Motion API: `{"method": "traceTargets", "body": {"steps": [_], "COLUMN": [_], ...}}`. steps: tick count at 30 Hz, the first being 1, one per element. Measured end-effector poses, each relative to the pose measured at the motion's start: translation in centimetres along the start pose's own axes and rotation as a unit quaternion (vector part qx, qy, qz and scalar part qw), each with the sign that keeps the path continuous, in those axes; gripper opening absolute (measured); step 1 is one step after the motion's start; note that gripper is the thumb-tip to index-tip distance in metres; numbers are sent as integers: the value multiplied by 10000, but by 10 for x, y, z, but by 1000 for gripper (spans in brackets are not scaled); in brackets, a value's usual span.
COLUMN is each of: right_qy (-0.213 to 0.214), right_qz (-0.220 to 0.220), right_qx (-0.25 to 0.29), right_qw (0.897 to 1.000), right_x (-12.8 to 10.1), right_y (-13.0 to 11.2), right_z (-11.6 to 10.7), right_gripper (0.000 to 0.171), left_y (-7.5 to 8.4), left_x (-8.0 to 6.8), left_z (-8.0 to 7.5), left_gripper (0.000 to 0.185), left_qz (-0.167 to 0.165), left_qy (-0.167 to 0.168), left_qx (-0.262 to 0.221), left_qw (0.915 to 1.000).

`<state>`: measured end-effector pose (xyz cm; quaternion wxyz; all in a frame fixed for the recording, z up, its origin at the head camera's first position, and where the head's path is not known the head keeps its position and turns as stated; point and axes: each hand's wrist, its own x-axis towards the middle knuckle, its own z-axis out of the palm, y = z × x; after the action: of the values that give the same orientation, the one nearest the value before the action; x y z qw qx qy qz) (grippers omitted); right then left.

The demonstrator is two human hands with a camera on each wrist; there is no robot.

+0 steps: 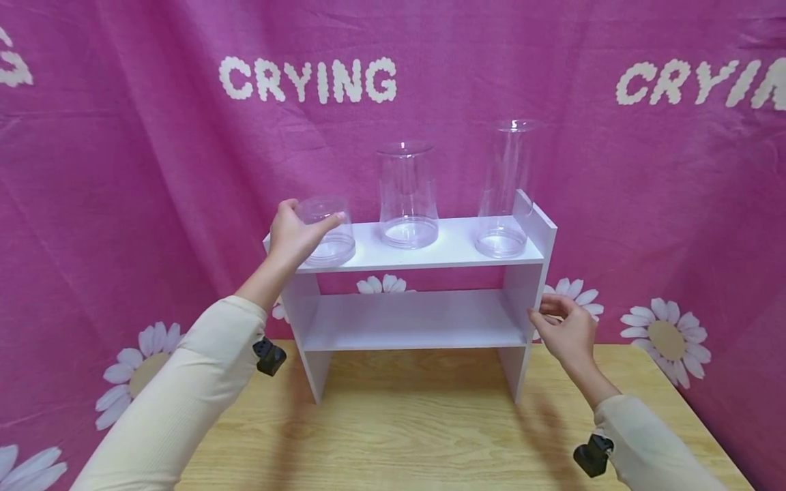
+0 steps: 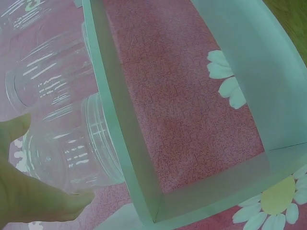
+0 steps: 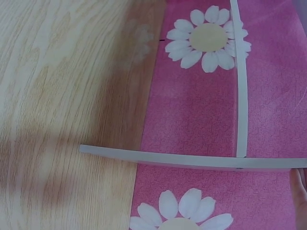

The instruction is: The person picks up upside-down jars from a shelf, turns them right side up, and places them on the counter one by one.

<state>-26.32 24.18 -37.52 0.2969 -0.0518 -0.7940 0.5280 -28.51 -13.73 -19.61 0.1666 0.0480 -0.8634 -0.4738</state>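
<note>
A short clear plastic jar (image 1: 331,249) stands at the left end of the white shelf's top board (image 1: 457,242). My left hand (image 1: 295,235) holds this jar near its top, with the thumb across its near right side and the fingers at its far left. In the left wrist view, thumb and fingers (image 2: 38,196) straddle the jar (image 2: 72,148). My right hand (image 1: 568,331) is beside the shelf's right side panel (image 1: 528,293), its fingertips touching the panel's outer face. Only a finger (image 3: 298,196) of that hand shows in the right wrist view, against the panel (image 3: 192,161).
A medium clear jar (image 1: 408,198) stands mid-board, and a tall clear jar (image 1: 503,191) near the right end. Below runs a lower board (image 1: 417,320). The shelf stands on a wooden table (image 1: 405,429), before a pink curtain (image 1: 460,61) with daisies and white letters.
</note>
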Motion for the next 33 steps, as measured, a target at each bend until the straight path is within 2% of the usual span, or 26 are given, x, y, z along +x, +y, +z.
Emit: {"method": "traceTargets", "body": {"steps": [9,17,21,24,33], "right_qy": [30,36,65,109,249], "right_qz": [-51,-11,109,45,40], "right_qx": [34,-36,-224,-295,-281], "right_qw": [10000,10000,9997,9995,9993], "right_x": [1,-1,-5,-8,-13], "right_y": [-1,-2,0,-1,-13], "right_z": [3,1,-1,0,-3], "right_gripper": [29,30,28,28,30], "left_y": [-1,-3,-4,-4,-2], "left_x": [-4,-17,-28,-37,-60], "left_z": [-2,-11,-17,-20,-32], "left_gripper": [92,89,89,87,81], "left_qz": [-79,276,412,478,561], "left_qy": [214,374,291,229,-180], "left_qx": [-138,-304,-346,-408,-987], "left_qw": [9996,9985,9981,9978,9934]}}
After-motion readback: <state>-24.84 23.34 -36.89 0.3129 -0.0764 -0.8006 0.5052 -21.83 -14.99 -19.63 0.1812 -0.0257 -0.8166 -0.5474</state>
